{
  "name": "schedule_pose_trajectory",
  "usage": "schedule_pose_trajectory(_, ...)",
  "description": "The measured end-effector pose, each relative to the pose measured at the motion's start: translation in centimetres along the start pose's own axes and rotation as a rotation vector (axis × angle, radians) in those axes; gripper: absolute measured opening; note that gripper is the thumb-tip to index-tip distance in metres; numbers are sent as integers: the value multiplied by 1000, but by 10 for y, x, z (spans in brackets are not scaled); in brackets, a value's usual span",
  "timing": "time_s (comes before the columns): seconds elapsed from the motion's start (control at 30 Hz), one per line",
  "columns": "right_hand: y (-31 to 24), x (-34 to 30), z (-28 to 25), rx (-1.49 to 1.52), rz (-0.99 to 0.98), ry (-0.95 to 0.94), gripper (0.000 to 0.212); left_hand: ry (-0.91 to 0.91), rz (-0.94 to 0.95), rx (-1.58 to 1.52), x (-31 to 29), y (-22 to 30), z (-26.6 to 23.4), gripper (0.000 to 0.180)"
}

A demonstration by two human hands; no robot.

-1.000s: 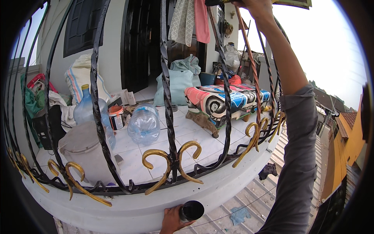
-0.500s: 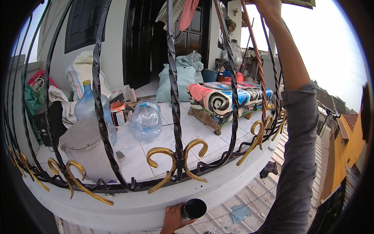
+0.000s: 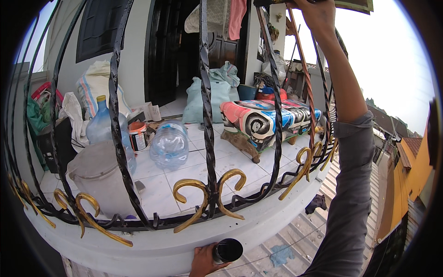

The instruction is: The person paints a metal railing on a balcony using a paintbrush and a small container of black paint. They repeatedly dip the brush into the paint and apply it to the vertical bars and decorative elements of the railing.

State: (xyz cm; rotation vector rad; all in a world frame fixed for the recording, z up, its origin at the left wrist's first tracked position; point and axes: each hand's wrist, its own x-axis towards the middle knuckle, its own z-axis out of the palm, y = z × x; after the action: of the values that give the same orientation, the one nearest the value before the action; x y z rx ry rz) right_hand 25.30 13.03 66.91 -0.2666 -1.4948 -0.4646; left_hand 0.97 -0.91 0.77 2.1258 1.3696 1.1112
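Note:
My left hand (image 3: 203,261) is wrapped round a small cup (image 3: 228,250) with a black inside, low in front of the white balcony ledge (image 3: 170,254). What the cup contains is too dark to tell. My right arm, in a grey sleeve, reaches up along the right side. At the top edge, my right hand (image 3: 318,16) is closed beside the top of the metal railing (image 3: 206,92); what its fingers hold is hidden. The railing has twisted black bars and gold scrolls (image 3: 191,184). One bar (image 3: 302,69) towards the right is reddish brown.
Behind the bars stand a grey lidded bucket (image 3: 94,171), blue water bottles (image 3: 170,144), sacks (image 3: 205,99) and a low bench (image 3: 258,120) with a patterned cover. Below the ledge lies a ribbed roof (image 3: 295,231) with a blue rag (image 3: 282,255) and a dark cloth (image 3: 316,203).
The view has shifted slightly. My right hand shows a little lower at the top edge, still by the railing's top. My left hand keeps hold of the cup in nearly the same place.

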Motion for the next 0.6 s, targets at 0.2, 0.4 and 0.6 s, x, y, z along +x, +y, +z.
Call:
schedule_pose_trajectory(0.2,22,6,-1,73,139,26,16,-37,154,245,0,-15,1,101)
schedule_pose_trajectory(0.4,50,22,-21,357,206,-12,13,-39,139,179,2,-19,4,99)
schedule_pose_trajectory(0.6,42,5,-51,281,399,6,33,2,170,159,2,-14,-1,98)
